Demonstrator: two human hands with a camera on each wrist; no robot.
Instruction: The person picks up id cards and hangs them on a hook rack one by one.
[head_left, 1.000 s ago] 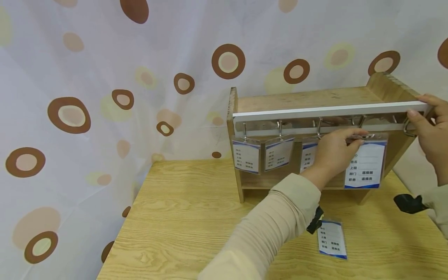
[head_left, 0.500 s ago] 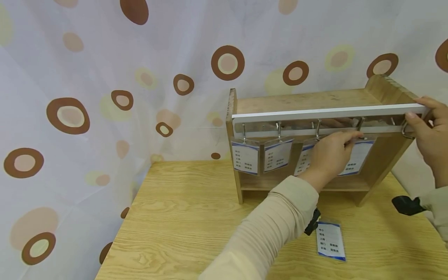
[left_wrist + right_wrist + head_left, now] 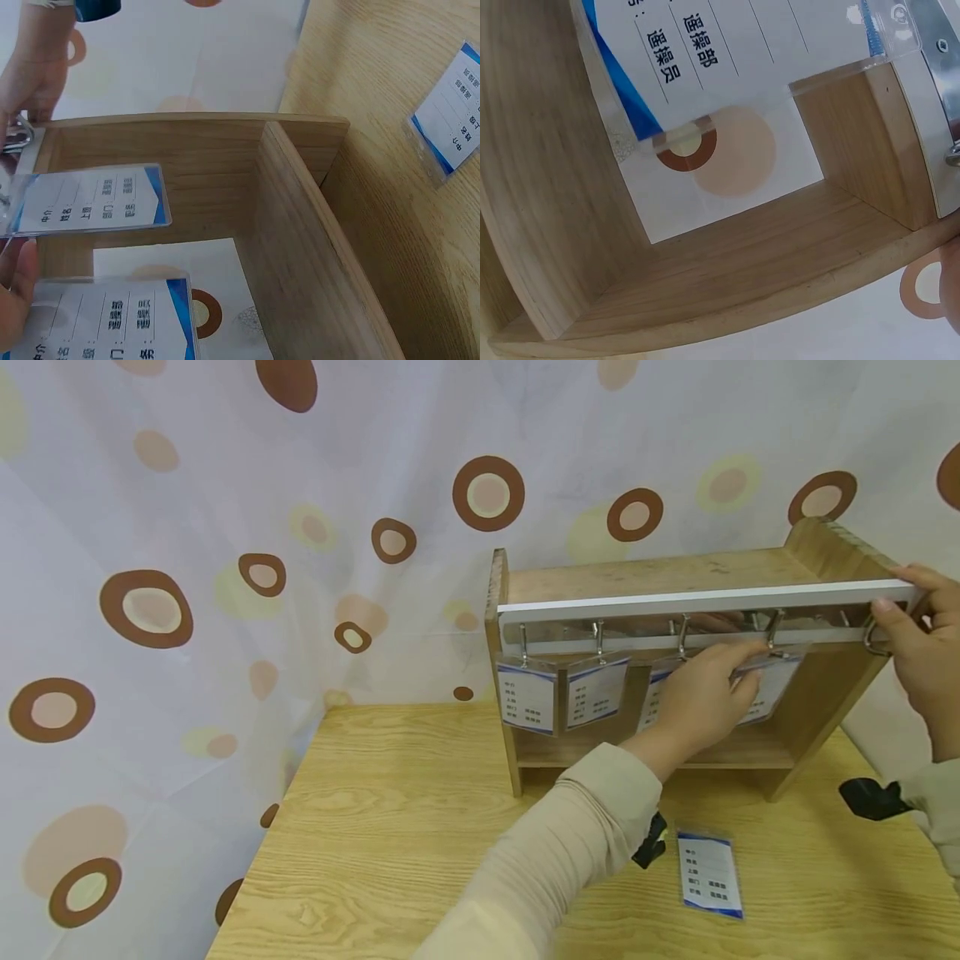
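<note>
My left hand [image 3: 701, 693] is at the fourth hook [image 3: 775, 628] of a white-edged metal hook rail [image 3: 585, 604]. Behind its fingertips a clear-sleeved ID badge [image 3: 776, 685] hangs at that hook; the thumb and index finger look apart from it. The left wrist view shows this badge [image 3: 90, 199] hanging beside the fingers [image 3: 22, 274]. My right hand [image 3: 926, 652] grips the rail's right end, thumb in front. Two more badges hang at the left, the first badge [image 3: 527, 697] and second badge [image 3: 597, 693]. A third badge [image 3: 651, 697] is partly hidden by my left hand.
The rail runs along the front of a wooden shelf [image 3: 645, 572] standing on the wood-grain table [image 3: 390, 827]. Another badge [image 3: 710, 874] lies flat on the table before it. A last hook [image 3: 873, 635] beside my right hand bears no badge. A dotted curtain [image 3: 225, 485] hangs behind.
My left hand has drawn slightly left and its pinch on the badge has loosened. The badge has swung back and hangs at the fourth hook. My right hand stays on the rail.
</note>
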